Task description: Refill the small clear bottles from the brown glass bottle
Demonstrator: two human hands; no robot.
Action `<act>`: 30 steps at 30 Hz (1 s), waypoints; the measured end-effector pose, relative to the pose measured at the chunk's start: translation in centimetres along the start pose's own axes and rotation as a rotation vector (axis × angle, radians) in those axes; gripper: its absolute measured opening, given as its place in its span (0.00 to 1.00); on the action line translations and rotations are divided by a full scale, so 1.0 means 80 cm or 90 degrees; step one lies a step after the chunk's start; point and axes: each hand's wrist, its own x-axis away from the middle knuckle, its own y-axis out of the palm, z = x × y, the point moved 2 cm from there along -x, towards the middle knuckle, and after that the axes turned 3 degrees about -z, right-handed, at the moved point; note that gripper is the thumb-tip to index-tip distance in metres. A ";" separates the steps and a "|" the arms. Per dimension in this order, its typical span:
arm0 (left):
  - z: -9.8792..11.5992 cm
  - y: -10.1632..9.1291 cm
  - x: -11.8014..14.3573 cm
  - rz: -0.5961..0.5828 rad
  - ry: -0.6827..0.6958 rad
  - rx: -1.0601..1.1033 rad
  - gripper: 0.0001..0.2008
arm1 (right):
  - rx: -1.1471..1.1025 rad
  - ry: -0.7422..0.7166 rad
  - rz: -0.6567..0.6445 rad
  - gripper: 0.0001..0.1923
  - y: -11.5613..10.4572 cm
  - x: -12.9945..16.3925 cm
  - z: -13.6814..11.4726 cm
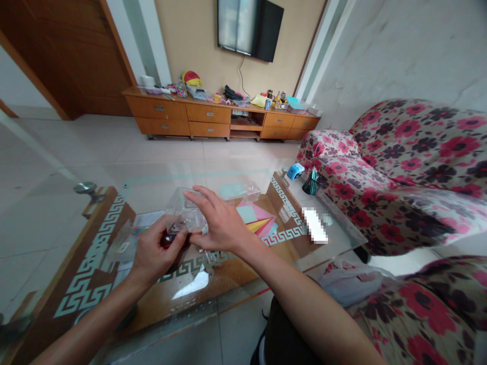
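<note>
Hands meet at the centre of the frame over the glass table (236, 299): our left hand (154, 253) is closed around a small dark red object (167, 239), fingers curled tight, while our right hand (222, 223) lies with fingers pressed together over the top of a clear plastic bag (184, 210). We judge the step in hand to be working the dark red object at the bag's mouth, whether in or out we cannot tell; the next move would call for the right hand to keep the thin plastic steady while the left shifts its grip. Coloured paper sheets (254, 218) lie just right of the hands, under a second clear plastic container (239, 191). A blue object (295, 171) and a dark pen holder (312, 183) stand toward the flowered sofa (411, 167). No brand or writing is readable; one patch on the table is blurred out.
</note>
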 end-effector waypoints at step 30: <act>-0.001 -0.004 0.000 0.026 -0.003 0.001 0.09 | 0.087 0.036 -0.056 0.47 -0.004 0.000 -0.015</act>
